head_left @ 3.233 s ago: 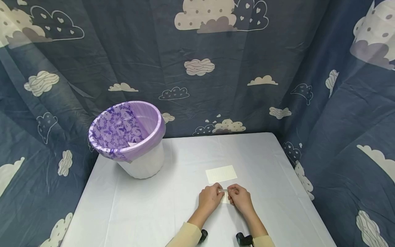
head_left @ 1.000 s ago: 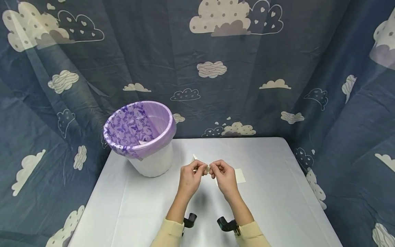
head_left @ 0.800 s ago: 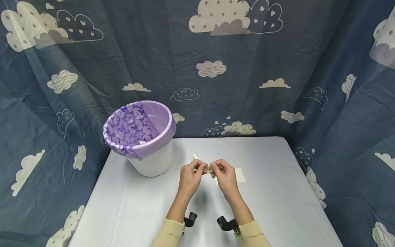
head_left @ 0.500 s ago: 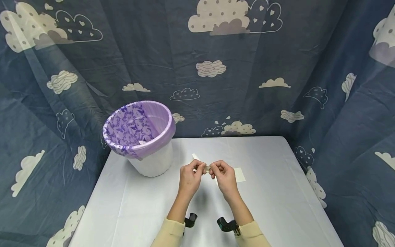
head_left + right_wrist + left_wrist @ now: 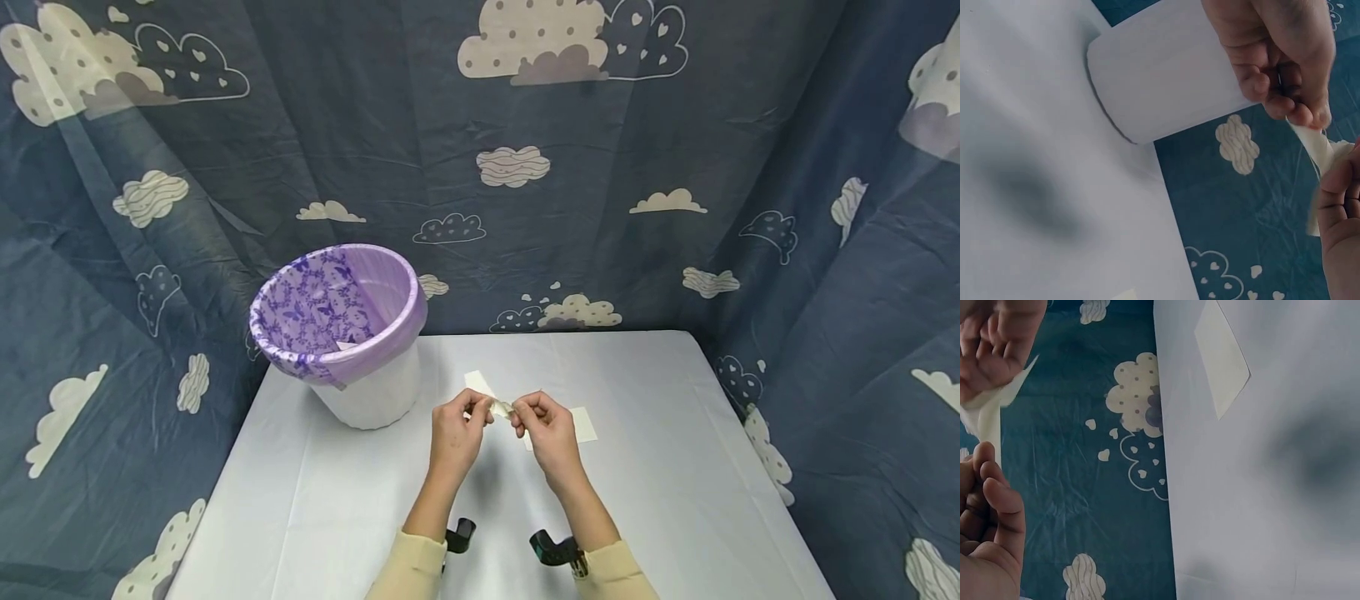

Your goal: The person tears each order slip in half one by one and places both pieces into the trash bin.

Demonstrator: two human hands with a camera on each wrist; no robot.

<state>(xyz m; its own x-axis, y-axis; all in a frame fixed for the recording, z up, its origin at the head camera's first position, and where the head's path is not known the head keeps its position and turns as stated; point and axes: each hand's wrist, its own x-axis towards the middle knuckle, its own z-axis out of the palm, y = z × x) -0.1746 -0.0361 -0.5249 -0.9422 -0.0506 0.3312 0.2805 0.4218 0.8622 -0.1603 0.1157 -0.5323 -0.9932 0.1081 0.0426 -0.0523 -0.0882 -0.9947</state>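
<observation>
Fingertips of the left hand [image 5: 456, 432] and right hand [image 5: 552, 432] pinch a pale yellow slip of paper [image 5: 501, 408] between them, raised above the table. In both wrist views the slip looks folded or twisted where it runs from one hand to the other. Part of it sticks out beyond the left fingers, in the head view. Behind the right hand a second pale yellow sheet of paper [image 5: 583, 425] lies flat on the table, partly covered by that hand. The left wrist view shows this sheet [image 5: 1222, 362] too.
A white bucket [image 5: 372, 393] with a purple, butterfly-patterned lining [image 5: 311, 304] folded over its rim stands at the table's back left. A small white piece [image 5: 345, 345] shows inside it. A dark blue cloud-print curtain [image 5: 420, 125] surrounds the white table [image 5: 337, 517].
Since the earliest frame both hands have lifted the slip off the table, and the head view has shifted. Lately the fingers have drawn slightly apart, and more of the twisted slip shows between them.
</observation>
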